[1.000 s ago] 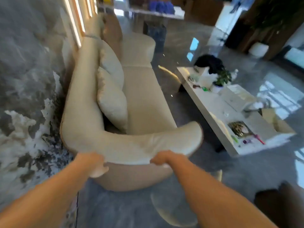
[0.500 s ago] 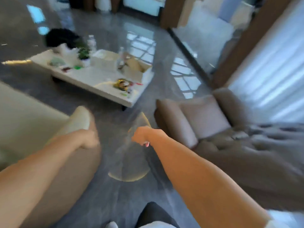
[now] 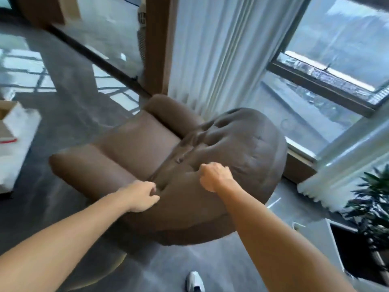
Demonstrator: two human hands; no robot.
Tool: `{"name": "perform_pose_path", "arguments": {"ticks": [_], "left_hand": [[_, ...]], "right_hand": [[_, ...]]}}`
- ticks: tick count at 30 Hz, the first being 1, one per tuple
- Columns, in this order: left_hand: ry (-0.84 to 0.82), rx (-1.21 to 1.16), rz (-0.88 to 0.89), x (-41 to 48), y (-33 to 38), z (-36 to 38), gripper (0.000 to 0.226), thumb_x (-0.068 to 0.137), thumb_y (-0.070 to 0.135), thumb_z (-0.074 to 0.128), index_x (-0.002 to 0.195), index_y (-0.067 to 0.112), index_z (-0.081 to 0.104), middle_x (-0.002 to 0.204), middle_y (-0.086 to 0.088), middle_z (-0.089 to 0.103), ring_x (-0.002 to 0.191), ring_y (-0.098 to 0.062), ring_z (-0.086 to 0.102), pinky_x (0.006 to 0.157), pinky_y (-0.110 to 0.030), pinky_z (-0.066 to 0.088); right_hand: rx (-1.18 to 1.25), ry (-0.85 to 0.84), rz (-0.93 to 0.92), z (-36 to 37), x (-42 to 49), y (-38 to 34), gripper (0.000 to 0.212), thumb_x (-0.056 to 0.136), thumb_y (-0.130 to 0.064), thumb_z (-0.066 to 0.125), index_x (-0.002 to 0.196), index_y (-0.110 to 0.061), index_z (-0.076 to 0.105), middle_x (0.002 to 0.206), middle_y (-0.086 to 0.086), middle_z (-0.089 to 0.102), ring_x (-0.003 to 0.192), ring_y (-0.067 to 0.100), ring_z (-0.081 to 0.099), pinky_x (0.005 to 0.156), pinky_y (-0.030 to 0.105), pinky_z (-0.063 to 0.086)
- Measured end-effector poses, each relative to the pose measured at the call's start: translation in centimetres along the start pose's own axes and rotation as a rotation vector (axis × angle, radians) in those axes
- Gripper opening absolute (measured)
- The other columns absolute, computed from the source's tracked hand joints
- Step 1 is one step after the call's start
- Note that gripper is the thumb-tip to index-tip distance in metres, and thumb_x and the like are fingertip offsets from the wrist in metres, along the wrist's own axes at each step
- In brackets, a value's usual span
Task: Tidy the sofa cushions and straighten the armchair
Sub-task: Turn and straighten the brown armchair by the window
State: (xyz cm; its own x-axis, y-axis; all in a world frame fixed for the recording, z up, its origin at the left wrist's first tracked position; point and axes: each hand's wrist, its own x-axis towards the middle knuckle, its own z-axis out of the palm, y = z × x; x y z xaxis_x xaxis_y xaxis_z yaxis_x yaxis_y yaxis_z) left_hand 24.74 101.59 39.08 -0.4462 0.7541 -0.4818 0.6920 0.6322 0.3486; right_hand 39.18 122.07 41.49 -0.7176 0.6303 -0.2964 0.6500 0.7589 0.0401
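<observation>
A brown tufted armchair [image 3: 147, 148] stands in front of me, its seat facing left and its rounded backrest toward the window. My left hand [image 3: 143, 196] is curled on the near side of the chair, where the armrest meets the backrest, with its fingers closed into the fold. My right hand [image 3: 214, 175] is closed on the padded front of the backrest, a little further right. The seat holds no loose cushion. The cream sofa and its cushions are out of view.
White curtains [image 3: 210, 60] and a window [image 3: 328, 81] stand just behind the chair. A potted plant [image 3: 374, 207] is at the right. The white coffee table's corner [image 3: 19, 144] with a cardboard box is at the left. My shoe [image 3: 194, 281] is on the grey floor.
My view has swung right from the cream sofa to the brown armchair. Both hands have left the sofa's armrest and now rest closed on the armchair.
</observation>
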Motion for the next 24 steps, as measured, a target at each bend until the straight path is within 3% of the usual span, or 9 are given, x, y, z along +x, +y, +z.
{"name": "perform_pose_path", "arguments": {"ticks": [2, 4, 8, 10, 13, 15, 24], "left_hand": [[0.095, -0.071, 0.06, 5.3, 6.7, 0.1, 0.044, 0.085, 0.058, 0.048, 0.115, 0.027, 0.057, 0.125, -0.007, 0.062, 0.113, -0.029, 0.057, 0.097, -0.041, 0.048], [0.176, -0.179, 0.082, 9.6, 13.4, 0.2, 0.061, 0.081, 0.068, 0.045, 0.124, 0.025, 0.053, 0.13, -0.008, 0.057, 0.119, -0.031, 0.054, 0.099, -0.043, 0.046], [0.188, -0.241, 0.032, 14.7, 24.6, 1.7, 0.105, 0.06, 0.09, 0.035, 0.142, 0.024, 0.031, 0.147, -0.008, 0.035, 0.13, -0.038, 0.036, 0.105, -0.053, 0.038], [0.172, -0.199, 0.023, 16.4, 28.0, 2.7, 0.122, 0.049, 0.096, 0.035, 0.148, 0.029, 0.012, 0.156, -0.008, 0.018, 0.138, -0.041, 0.02, 0.109, -0.062, 0.028], [0.144, -0.07, 0.015, 18.3, 29.3, 4.4, 0.133, 0.048, 0.092, 0.052, 0.147, 0.034, -0.014, 0.16, -0.008, -0.012, 0.143, -0.046, -0.008, 0.108, -0.073, 0.01], [0.159, -0.019, 0.026, 19.1, 28.8, 5.0, 0.131, 0.052, 0.084, 0.062, 0.145, 0.038, -0.018, 0.158, -0.005, -0.021, 0.142, -0.046, -0.014, 0.107, -0.075, 0.007], [0.206, -0.003, 0.063, 17.7, 26.3, 5.0, 0.119, 0.056, 0.077, 0.068, 0.143, 0.044, -0.007, 0.157, -0.001, -0.007, 0.143, -0.041, -0.003, 0.109, -0.073, 0.014]], "right_hand": [[-0.04, 0.129, -0.031, -2.3, 3.8, 6.3, 0.038, 0.089, -0.034, 0.049, 0.126, -0.026, 0.057, 0.128, 0.011, 0.058, 0.121, 0.036, 0.049, 0.097, 0.049, 0.039], [-0.076, 0.137, -0.014, -4.1, 7.1, 12.3, 0.044, 0.09, -0.042, 0.049, 0.133, -0.035, 0.053, 0.134, 0.01, 0.052, 0.126, 0.035, 0.042, 0.101, 0.053, 0.036], [-0.028, -0.065, 0.093, -4.6, 11.5, 22.8, 0.059, 0.082, -0.07, 0.049, 0.138, -0.059, 0.035, 0.157, 0.003, 0.022, 0.144, 0.043, 0.011, 0.109, 0.075, 0.018], [0.063, -0.097, 0.091, -3.7, 12.7, 25.6, 0.067, 0.074, -0.082, 0.046, 0.137, -0.067, 0.025, 0.162, -0.004, 0.009, 0.145, 0.045, 0.003, 0.109, 0.076, 0.016], [0.164, -0.054, 0.037, -1.8, 13.1, 26.3, 0.077, 0.068, -0.087, 0.041, 0.138, -0.065, 0.019, 0.163, -0.006, 0.002, 0.145, 0.046, 0.0, 0.11, 0.068, 0.028], [0.166, -0.007, 0.036, -1.2, 13.2, 26.3, 0.079, 0.065, -0.088, 0.037, 0.138, -0.064, 0.017, 0.161, -0.007, 0.004, 0.144, 0.046, 0.003, 0.107, 0.067, 0.035], [0.165, -0.013, 0.017, -2.2, 11.4, 24.4, 0.071, 0.074, -0.081, 0.045, 0.138, -0.057, 0.028, 0.154, 0.001, 0.019, 0.136, 0.046, 0.017, 0.102, 0.061, 0.043]]}}
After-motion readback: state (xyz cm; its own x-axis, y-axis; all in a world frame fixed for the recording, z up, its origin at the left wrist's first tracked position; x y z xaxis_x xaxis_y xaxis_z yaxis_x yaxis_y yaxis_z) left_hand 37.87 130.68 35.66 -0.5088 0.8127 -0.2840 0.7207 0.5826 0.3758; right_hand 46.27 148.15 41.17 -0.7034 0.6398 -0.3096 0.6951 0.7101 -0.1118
